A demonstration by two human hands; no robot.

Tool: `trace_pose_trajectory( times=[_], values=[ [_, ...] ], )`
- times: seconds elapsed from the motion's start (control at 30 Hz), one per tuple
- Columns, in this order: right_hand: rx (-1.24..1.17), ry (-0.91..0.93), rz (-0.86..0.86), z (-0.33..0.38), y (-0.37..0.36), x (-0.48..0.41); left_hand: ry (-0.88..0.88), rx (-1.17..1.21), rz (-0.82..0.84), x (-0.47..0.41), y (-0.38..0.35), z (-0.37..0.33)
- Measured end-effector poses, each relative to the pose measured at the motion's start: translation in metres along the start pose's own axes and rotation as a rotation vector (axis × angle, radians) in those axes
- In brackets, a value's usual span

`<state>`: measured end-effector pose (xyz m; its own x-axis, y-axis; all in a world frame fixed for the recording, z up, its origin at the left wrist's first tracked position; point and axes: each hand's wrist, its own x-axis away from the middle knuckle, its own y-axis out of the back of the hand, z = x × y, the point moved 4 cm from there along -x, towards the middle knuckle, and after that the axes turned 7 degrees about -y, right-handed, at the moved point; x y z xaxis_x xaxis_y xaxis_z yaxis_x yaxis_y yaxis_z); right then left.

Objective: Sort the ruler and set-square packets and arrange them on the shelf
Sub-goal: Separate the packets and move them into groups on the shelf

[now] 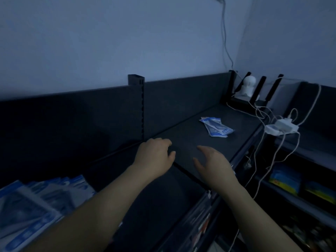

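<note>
A dark top shelf (190, 142) runs from lower left to upper right. On its far right part lie a few blue-and-white packets (215, 126), overlapping. A larger heap of blue-and-white packets (36, 202) fills the near left corner. My left hand (154, 155) hovers over the shelf's middle with fingers loosely curled and holds nothing. My right hand (212, 164) is beside it, fingers spread and relaxed, also holding nothing. Both hands are well short of the far packets.
A white power strip (281, 127) with white cables hangs off the shelf's right end. A white camera (248, 86) and a router with black antennas (258, 90) stand in the far corner. Lower shelves at right hold coloured goods (285, 180).
</note>
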<state>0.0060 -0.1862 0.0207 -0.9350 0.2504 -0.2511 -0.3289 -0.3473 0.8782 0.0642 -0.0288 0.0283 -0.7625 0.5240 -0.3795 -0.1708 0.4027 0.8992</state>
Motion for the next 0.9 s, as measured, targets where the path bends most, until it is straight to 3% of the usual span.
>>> trace_pose_trajectory(
  times=[0.2, 0.47, 0.6, 0.83, 0.9],
  values=[
    [0.022, -0.072, 0.003, -0.059, -0.008, -0.064, 0.028, 0.05, 0.079, -0.069, -0.059, -0.008],
    [0.146, -0.039, 0.039, -0.151, -0.038, -0.192, 0.22, 0.126, 0.093, -0.141, -0.121, -0.002],
    [0.18, -0.026, 0.158, -0.178, -0.056, -0.234, 0.296, 0.203, 0.083, -0.16, -0.137, 0.007],
    [-0.156, 0.335, 0.287, -0.146, -0.059, -0.218, 0.38, 0.219, 0.03, -0.184, -0.157, 0.016],
    [-0.296, 0.328, 0.39, -0.141, -0.057, -0.216, 0.416, 0.266, 0.028, -0.187, -0.161, 0.018]
  ],
)
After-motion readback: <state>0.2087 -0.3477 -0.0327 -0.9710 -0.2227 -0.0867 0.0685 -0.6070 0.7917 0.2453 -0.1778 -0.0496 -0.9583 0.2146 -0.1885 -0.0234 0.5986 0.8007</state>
